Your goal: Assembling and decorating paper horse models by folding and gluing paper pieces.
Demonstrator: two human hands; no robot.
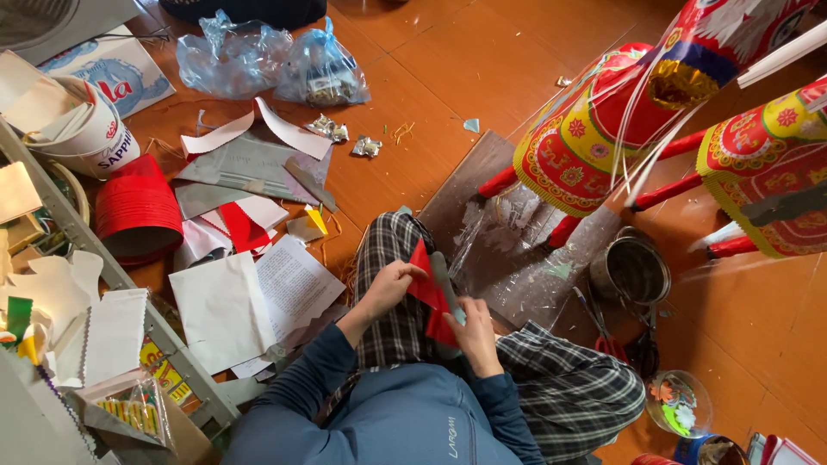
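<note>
Two hands | left hand (392, 284) and right hand (472, 331) fingers gripping red paper (428, 293) | metal pot (631, 269) contents unclear

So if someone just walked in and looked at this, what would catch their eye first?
Probably the red paper piece in the middle, held between the left hand and right hand over plaid-trousered knees. Next, the bright red-and-yellow decorated paper figures standing at the upper right on the wooden floor. Then the scatter of paper scraps at the left.
</note>
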